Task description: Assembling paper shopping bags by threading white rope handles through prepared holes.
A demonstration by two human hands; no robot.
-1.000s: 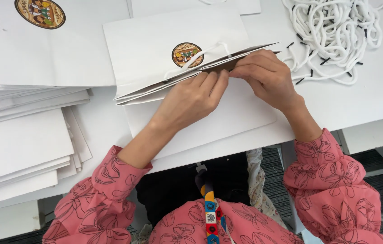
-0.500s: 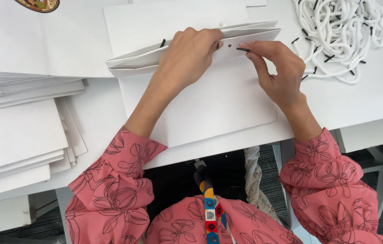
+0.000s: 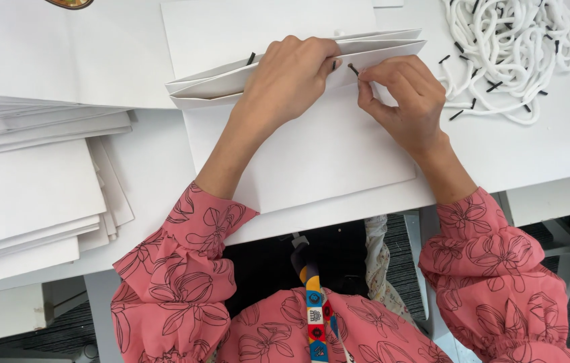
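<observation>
While the left hand (image 3: 290,79) presses the folded white paper bag (image 3: 298,144) and the right hand (image 3: 402,101) pinches a black cord tip (image 3: 353,68), white cords (image 3: 510,47) pile upper right, bag stacks (image 3: 29,195) left, on the white bench (image 3: 554,148).

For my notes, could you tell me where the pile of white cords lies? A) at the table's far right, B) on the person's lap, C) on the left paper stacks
A: the white cords lie heaped at the table's far right, beyond the right hand.
</observation>
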